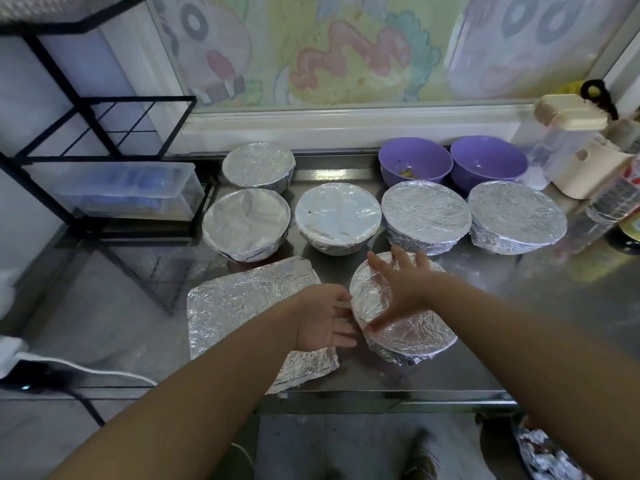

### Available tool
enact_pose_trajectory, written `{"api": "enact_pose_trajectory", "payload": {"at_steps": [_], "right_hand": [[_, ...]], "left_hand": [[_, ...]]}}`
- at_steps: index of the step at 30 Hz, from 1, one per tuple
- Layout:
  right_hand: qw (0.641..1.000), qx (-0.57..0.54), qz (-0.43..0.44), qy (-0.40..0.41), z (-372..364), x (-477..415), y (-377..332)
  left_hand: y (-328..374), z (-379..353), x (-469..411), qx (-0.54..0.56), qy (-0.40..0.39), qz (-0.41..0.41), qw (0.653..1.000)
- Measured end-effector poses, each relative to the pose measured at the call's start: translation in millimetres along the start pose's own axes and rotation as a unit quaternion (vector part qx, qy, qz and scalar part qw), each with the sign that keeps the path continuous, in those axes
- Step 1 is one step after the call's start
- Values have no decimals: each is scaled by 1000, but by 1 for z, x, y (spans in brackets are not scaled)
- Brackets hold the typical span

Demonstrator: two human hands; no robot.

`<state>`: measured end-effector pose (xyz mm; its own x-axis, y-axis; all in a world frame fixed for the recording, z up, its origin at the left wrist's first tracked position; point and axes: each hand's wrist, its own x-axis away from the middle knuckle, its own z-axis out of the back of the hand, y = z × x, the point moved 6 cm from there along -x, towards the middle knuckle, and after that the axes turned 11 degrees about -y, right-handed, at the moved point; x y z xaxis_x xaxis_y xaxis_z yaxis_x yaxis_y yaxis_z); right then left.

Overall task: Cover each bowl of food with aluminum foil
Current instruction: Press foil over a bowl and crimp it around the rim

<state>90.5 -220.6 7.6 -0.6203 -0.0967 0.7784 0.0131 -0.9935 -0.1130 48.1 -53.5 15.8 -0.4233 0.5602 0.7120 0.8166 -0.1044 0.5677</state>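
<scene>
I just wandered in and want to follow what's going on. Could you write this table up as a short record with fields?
surface: steel table
covered bowls: six under foil, counting the nearest bowl
purple bowls: two, uncovered, at the back
foil sheet: lying flat, left of the nearest bowl
right hand: fingers spread, flat on the nearest bowl's top
left hand: straight fingers against that bowl's side
left to do: the purple bowls
</scene>
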Motion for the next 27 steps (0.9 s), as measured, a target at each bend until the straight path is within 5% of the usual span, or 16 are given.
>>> {"api": "enact_pose_trajectory", "payload": {"at_steps": [12, 21, 27], "right_hand": [[1000, -5, -11, 11, -3, -1, 2], [995, -29, -85, 33, 0, 1, 8], [999, 42, 13, 17, 13, 10, -6]], "left_hand": [[20, 5, -18, -45, 36, -4, 998], [29, 24, -35, 50, 91, -162, 981], [-16, 32, -21, -10, 113, -123, 986]]}}
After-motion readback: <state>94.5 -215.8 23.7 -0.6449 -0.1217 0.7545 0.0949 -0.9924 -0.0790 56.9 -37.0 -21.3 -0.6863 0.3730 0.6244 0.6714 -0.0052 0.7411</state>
